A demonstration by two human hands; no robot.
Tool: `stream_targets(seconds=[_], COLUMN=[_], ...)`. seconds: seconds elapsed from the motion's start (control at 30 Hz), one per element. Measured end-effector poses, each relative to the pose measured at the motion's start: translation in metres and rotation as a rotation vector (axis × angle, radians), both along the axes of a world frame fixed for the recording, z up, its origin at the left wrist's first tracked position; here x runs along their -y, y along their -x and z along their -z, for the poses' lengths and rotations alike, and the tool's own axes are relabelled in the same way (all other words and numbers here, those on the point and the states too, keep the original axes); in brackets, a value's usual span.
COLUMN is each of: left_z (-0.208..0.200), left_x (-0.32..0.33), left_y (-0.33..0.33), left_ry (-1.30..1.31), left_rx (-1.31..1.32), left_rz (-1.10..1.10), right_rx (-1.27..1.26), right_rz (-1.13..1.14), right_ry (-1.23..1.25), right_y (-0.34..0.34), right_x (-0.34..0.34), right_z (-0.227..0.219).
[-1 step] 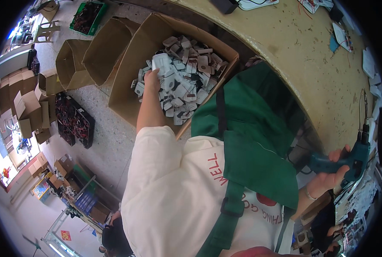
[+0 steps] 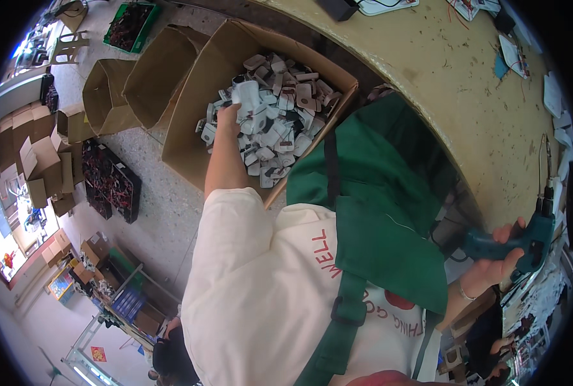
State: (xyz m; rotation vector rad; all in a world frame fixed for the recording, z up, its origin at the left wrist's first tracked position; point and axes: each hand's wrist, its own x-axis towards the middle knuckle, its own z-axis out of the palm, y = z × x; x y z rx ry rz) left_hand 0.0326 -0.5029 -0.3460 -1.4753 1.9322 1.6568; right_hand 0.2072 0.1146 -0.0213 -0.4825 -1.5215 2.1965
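Over the large cardboard box point(image 2: 200, 119), my left hand point(image 2: 227, 117) grips a white plastic casing point(image 2: 246, 94) by its near edge. My fingers are closed on it, and their tips are partly hidden behind it. Below it in the box lies a heap of similar white and grey plastic casings point(image 2: 277, 135), several with dark openings. At the right, my right hand point(image 2: 492, 264) is wrapped round the handle of a teal power screwdriver point(image 2: 538, 239). The tool's long thin metal bit points away, at the worktable's right side.
A worn beige worktable point(image 2: 421, 58) curves along the right, with a white plate-like part with wires point(image 2: 513, 56) on it. Left of the big box stand opened cardboard boxes point(image 2: 161, 77), a black crate point(image 2: 111, 180) and a green crate point(image 2: 131, 27). A person point(image 2: 174, 354) is at the lower left.
The white casing in my left hand has turned slightly and shifted a little to the right. My right hand and the power screwdriver stay in place.
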Motion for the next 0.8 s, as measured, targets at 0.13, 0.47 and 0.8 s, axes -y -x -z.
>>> stream_targets(seconds=[0.13,0.47,0.8], left_z=[0.003,-0.278,-0.373], left_x=[0.018,-0.044,-0.146], left_y=[0.026,0.137,0.298], left_ry=[0.257,0.46,0.705], left_rx=[-0.249,-1.308,-0.784], left_rz=[-0.068,0.058,1.126], right_rx=[-0.023,-0.439,-0.453], right_rz=[-0.063,-0.357,-0.308], right_ry=[-0.006,0.407,0.481], right_y=[0.003,0.055,0.055], right_x=[-0.003,-0.001,0.01], right_z=[0.0,0.024,0.036])
